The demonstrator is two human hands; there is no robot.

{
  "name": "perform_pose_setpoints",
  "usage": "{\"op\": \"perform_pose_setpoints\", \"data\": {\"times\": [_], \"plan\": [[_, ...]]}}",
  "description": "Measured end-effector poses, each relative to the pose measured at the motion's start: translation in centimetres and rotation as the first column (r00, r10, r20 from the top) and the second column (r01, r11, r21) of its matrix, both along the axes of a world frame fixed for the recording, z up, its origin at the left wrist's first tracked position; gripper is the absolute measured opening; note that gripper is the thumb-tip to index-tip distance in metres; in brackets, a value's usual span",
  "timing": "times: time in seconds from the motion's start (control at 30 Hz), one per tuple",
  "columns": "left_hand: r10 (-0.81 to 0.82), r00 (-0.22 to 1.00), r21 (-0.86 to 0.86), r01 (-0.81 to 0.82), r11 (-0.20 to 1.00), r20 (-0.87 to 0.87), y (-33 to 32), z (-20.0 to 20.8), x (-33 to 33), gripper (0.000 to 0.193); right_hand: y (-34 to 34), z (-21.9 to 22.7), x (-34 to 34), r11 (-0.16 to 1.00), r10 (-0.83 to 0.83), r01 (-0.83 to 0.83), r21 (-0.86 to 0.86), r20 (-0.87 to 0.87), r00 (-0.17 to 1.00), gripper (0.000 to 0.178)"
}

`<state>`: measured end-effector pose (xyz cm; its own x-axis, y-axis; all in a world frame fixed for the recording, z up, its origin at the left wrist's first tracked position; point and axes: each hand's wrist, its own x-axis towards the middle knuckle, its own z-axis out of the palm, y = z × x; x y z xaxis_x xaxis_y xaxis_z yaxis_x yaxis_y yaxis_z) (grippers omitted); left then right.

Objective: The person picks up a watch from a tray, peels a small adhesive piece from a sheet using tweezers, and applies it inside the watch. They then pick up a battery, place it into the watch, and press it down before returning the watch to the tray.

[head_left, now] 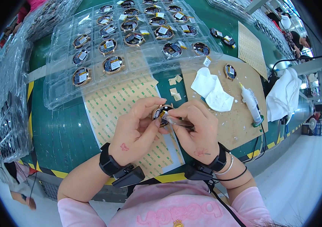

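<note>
Both hands met over the middle of the bench when I logged this frame. Left hand (136, 130) was curled around a small round watch-like module (161, 113), thumb and forefinger clamped on its tan rim, holding it just above a sheet of adhesive backing paper (115, 106) with green print. Right hand (195, 132) was closed on a pair of metal tweezers (178, 122), tips resting against the module's dark face. I could not tell whether the tweezers gripped anything; the spot was too small. Both wrists carried black bands with clipped-on black units.

I noted the surroundings as follows:
- Clear plastic blister tray (62, 90) lay beyond the hands, many pockets filled with similar round modules, several pockets nearest the hands vacant.
- Brown board (236, 121) sat to the right, under the right hand's far side.
- On that board: a crumpled white wipe (212, 90), one more round module (230, 71), a small white squeeze bottle (251, 102) lying tilted.
- A few small pale paper squares (175, 92) lay between the tray and the hands.
- White cloth (282, 92) was bunched at the bench's right edge.
- Green bench top (62, 136) had yellow-black edge tape.
</note>
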<state>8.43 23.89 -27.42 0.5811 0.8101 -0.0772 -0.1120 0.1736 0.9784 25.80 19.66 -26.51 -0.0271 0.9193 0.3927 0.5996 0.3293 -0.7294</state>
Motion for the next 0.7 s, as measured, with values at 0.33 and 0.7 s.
{"op": "perform_pose_setpoints", "data": {"times": [0.33,0.7], "plan": [[0.011,1.0,-0.009,-0.011,1.0,0.019,0.06,-0.4,-0.41,0.035,-0.32,-0.01,-0.42,0.994,-0.051,0.036,-0.106,-0.135,0.99,0.013],[0.032,0.999,0.006,-0.032,0.999,0.017,0.12,-0.81,-0.23,0.031,-0.4,-0.08,-0.2,0.992,-0.053,0.037,-0.117,-0.144,0.988,0.011]]}}
